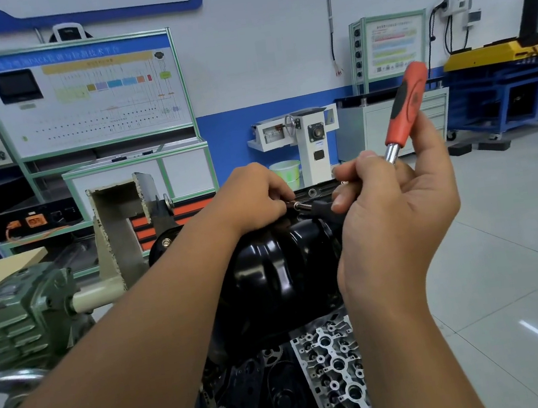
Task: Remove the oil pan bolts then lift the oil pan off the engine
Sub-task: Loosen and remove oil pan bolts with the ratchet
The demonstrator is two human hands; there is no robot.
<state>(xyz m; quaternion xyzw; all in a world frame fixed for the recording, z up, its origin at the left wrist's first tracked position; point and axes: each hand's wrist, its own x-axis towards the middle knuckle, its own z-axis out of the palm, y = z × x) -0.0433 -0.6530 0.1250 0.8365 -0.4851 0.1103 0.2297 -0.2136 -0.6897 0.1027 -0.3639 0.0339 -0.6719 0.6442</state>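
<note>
Bolt stage: glossy black steel oil pan (279, 264) still seated; my right hand (397, 220) grips the red-handled ratchet (406, 108), my left hand (252, 195) pinches its chrome extension (302, 205) at twelve o'clock.

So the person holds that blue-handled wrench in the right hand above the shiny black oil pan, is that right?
Not quite: the handle is red, not blue, as the head view shows. The rest holds: the right hand grips the wrench above the shiny black oil pan.

Bright even indoor light, wide-angle edge bowing (background softly blurred), glossy glare.
</note>
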